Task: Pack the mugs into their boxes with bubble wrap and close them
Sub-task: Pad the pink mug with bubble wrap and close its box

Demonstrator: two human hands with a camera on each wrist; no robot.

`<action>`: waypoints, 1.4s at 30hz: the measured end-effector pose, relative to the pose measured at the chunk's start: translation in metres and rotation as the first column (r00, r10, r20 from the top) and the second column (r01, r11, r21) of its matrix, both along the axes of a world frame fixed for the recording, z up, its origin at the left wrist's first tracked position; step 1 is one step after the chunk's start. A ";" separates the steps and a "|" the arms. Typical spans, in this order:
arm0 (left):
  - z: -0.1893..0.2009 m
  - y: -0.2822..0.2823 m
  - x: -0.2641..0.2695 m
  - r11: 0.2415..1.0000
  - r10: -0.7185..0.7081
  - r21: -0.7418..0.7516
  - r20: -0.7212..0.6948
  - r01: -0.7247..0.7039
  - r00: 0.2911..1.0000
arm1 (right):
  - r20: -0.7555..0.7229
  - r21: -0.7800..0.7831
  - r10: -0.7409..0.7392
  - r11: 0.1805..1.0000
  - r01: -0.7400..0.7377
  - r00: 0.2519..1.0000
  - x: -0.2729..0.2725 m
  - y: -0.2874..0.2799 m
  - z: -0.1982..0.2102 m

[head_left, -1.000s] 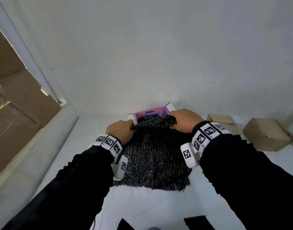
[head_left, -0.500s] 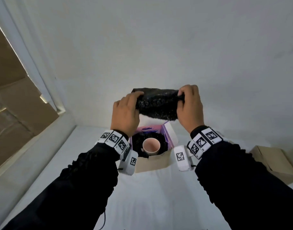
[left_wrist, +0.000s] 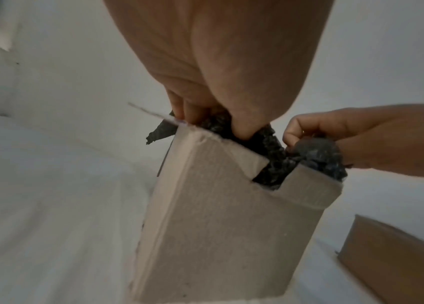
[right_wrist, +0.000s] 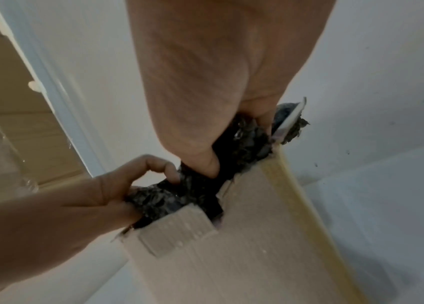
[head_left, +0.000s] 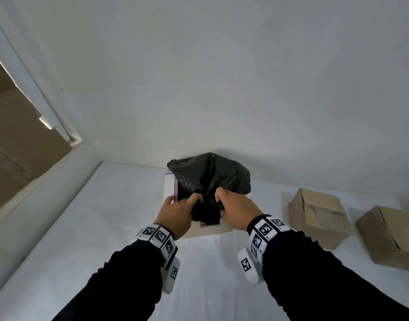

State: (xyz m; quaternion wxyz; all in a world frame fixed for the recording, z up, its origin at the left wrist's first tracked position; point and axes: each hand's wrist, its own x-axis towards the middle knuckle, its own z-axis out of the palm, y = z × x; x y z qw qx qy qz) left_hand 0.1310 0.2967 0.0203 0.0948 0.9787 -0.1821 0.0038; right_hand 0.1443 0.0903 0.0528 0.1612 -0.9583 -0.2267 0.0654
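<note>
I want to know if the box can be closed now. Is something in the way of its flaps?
Yes. The black bubble wrap bulges out above the open top of the box. The left hand and right hand grip it at the near edge. It probably must be pushed inside first.

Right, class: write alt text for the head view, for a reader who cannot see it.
Two hands, left hand and right hand, push black bubble wrap down into an open box on a white table. Two brown cardboard boxes sit to the right.
</note>
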 end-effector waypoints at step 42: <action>0.000 0.010 -0.022 0.927 -0.106 0.368 0.060 0.077 0.993 | -0.305 -0.452 -0.031 0.885 -0.116 0.952 -0.018 0.040 0.008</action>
